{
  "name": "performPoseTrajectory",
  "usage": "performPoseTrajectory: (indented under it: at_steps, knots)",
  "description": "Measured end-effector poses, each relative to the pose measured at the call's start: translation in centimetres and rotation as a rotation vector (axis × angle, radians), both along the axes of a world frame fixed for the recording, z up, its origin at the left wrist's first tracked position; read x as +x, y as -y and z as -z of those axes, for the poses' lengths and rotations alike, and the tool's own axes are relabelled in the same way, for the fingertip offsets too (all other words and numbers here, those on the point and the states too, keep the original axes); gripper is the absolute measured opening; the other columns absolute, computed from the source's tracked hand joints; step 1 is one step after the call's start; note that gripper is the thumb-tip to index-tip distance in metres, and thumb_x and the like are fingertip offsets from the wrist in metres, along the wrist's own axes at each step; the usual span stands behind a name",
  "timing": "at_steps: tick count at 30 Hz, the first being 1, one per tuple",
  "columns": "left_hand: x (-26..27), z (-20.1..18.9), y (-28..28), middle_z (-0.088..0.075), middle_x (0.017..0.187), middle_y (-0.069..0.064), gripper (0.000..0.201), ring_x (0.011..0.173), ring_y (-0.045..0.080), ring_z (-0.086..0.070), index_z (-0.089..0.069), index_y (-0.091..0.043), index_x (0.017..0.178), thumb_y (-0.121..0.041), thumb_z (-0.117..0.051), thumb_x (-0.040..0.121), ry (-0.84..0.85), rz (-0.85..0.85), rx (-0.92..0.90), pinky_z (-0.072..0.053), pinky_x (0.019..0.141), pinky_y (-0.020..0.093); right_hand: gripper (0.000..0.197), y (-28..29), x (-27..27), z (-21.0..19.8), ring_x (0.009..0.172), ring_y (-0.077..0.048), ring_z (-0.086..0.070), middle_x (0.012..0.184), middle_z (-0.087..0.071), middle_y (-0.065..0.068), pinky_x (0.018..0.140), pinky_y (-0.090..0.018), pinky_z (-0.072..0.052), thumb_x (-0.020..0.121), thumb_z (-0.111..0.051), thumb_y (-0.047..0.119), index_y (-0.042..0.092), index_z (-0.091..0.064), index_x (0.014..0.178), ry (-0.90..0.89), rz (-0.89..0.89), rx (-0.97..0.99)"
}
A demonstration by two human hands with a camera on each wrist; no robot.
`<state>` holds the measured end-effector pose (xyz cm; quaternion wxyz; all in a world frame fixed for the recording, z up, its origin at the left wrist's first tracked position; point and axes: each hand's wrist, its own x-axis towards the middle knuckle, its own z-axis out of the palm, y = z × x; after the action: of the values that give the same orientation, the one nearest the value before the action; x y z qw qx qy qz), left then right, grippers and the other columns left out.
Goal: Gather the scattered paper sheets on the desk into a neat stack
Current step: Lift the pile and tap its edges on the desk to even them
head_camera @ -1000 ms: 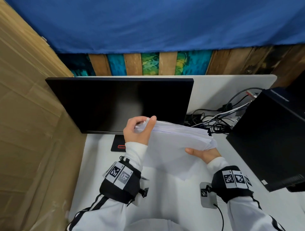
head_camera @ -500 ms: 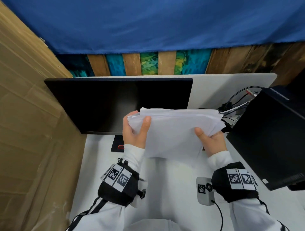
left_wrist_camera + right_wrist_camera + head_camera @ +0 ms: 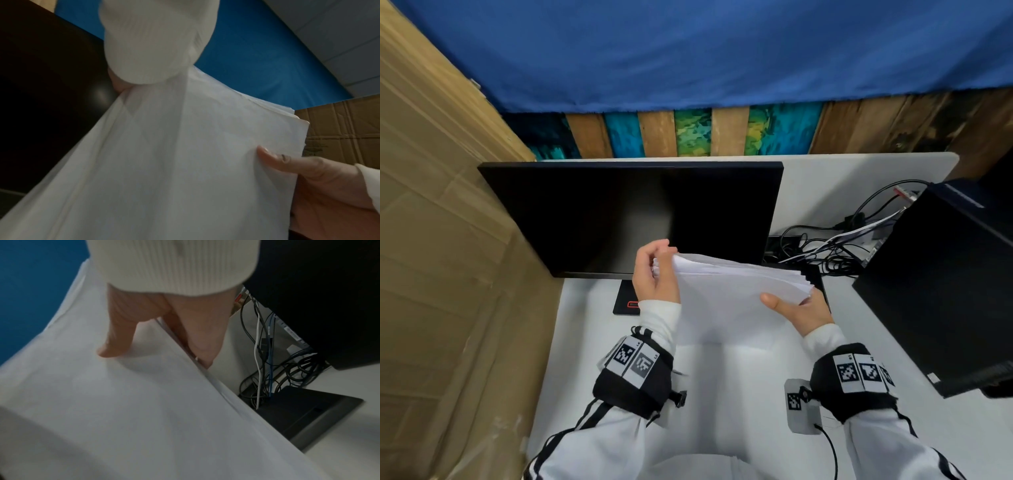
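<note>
A blue cloth (image 3: 688, 51) fills the top of the head view, with cardboard (image 3: 431, 274) down the left edge and a white tabletop (image 3: 722, 394) across the lower middle. A dark monitor (image 3: 626, 216) stands at centre left and a black computer case (image 3: 945, 291) at right, with a tangle of cables (image 3: 825, 246) between them; only the right wrist view shows a blue and a white cable among them and a dark flat base lying just beside. The paper stack (image 3: 732, 291) is held above the tabletop at centre frame. The left hand (image 3: 654, 274) curls its grip round the stack's left corner. The right hand (image 3: 801, 308) pinches the right edge, thumb on top, fingers beneath. Checkered marker tags sit on both wristbands; no writing is readable, and the print on the cardboard in the left wrist view is too blurred to read.
</note>
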<state>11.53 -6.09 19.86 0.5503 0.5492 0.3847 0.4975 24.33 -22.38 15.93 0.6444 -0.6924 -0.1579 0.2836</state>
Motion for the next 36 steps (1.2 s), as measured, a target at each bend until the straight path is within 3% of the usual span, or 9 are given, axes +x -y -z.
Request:
performPoseTrajectory:
  at_steps: [6,10,15,18,22,24,28,32,36]
  knots:
    - [0.1,-0.2,0.5,-0.062,0.087,-0.014,0.011,0.082,-0.002,-0.057,-0.063,-0.017,0.094,-0.016,-0.063,0.083,-0.087,0.109,0.093,-0.045,0.08,0.008,0.053,-0.5,0.4,1.2,0.085,-0.009,-0.063,0.104,-0.067,-0.005,0.068,-0.015,-0.045,0.067,-0.08,0.022,0.007,-0.059,0.113,-0.022,0.107,-0.083]
    - [-0.3,-0.6,0.1,-0.06,0.088,-0.017,0.01,0.084,0.0,-0.055,-0.063,-0.019,0.089,-0.019,-0.053,0.087,-0.115,0.091,0.136,-0.041,0.084,0.023,0.1,-0.8,0.6,1.6,0.098,-0.024,-0.065,0.108,-0.067,-0.011,0.077,-0.029,-0.05,0.033,-0.086,0.053,0.005,-0.055,0.115,-0.048,0.145,-0.095]
    - [-0.6,-2.5,0.3,-0.068,0.098,-0.013,0.039,0.12,0.013,-0.051,-0.065,-0.027,0.096,-0.051,-0.061,0.066,-0.834,0.238,0.873,-0.01,0.113,0.041,0.029,-1.7,0.4,-1.1,0.059,-0.008,-0.063,0.076,-0.067,-0.008,0.059,-0.019,-0.049,0.07,-0.077,0.016,0.0,-0.068,0.093,0.112,0.106,-0.032]
    - [-0.2,-4.2,-0.2,-0.067,0.108,-0.008,0.032,0.125,0.016,-0.047,-0.064,-0.025,0.104,-0.042,-0.06,0.078,-1.11,0.317,0.848,-0.004,0.111,0.039,0.04,-2.5,0.0,-3.1,0.059,-0.012,-0.046,0.066,-0.054,-0.004,0.061,-0.024,-0.038,0.069,-0.076,0.026,-0.012,-0.064,0.074,0.281,-0.003,0.04]
    - [-0.8,-5.9,-0.7,-0.068,0.108,0.003,0.025,0.105,0.033,-0.06,-0.066,-0.02,0.106,-0.034,-0.057,0.087,-1.009,0.348,0.591,-0.041,0.081,0.03,0.016,-1.9,1.3,-3.8,0.05,-0.001,-0.053,0.053,-0.062,0.011,0.055,-0.016,-0.045,0.075,-0.073,0.023,0.017,-0.068,0.06,0.359,-0.045,-0.059]
    - [-1.8,-6.8,-1.7,-0.069,0.104,0.009,0.023,0.102,0.037,-0.062,-0.07,-0.021,0.1,-0.034,-0.064,0.081,-0.939,0.308,0.461,-0.05,0.083,0.036,0.021,-0.7,2.3,-2.7,0.047,0.008,-0.056,0.05,-0.066,0.021,0.057,-0.012,-0.047,0.077,-0.071,0.023,0.037,-0.065,0.062,0.367,-0.071,-0.152]
    - [-4.1,-6.8,-5.8,-0.058,0.066,0.005,0.02,0.08,0.039,-0.064,-0.06,-0.028,0.056,-0.027,-0.069,0.073,-0.725,0.325,0.31,-0.051,0.074,0.04,0.019,2.3,3.8,-0.3,0.052,-0.005,-0.061,0.055,-0.066,0.012,0.056,-0.02,-0.048,0.078,-0.07,0.019,0.029,-0.067,0.061,0.273,-0.067,-0.271]
    - [-5.7,-6.0,-7.2,-0.063,0.078,0.009,0.007,0.068,0.018,-0.061,-0.068,-0.009,0.087,-0.006,-0.066,0.081,-0.501,0.348,0.227,-0.047,0.07,0.027,0.013,3.7,4.2,0.6,0.057,-0.013,-0.065,0.066,-0.068,0.004,0.055,-0.019,-0.051,0.072,-0.076,0.018,0.021,-0.064,0.067,0.127,0.015,-0.233]
    - [-6.0,-2.8,-8.3,-0.068,0.055,-0.021,0.02,0.048,-0.014,-0.06,-0.063,-0.012,0.101,-0.004,-0.064,0.082,-0.366,0.298,0.092,-0.052,0.058,0.01,0.037,3.2,3.7,1.5,0.056,-0.004,-0.07,0.063,-0.075,0.007,0.048,-0.012,-0.053,0.053,-0.086,0.029,0.014,-0.063,0.078,-0.112,0.038,0.001]
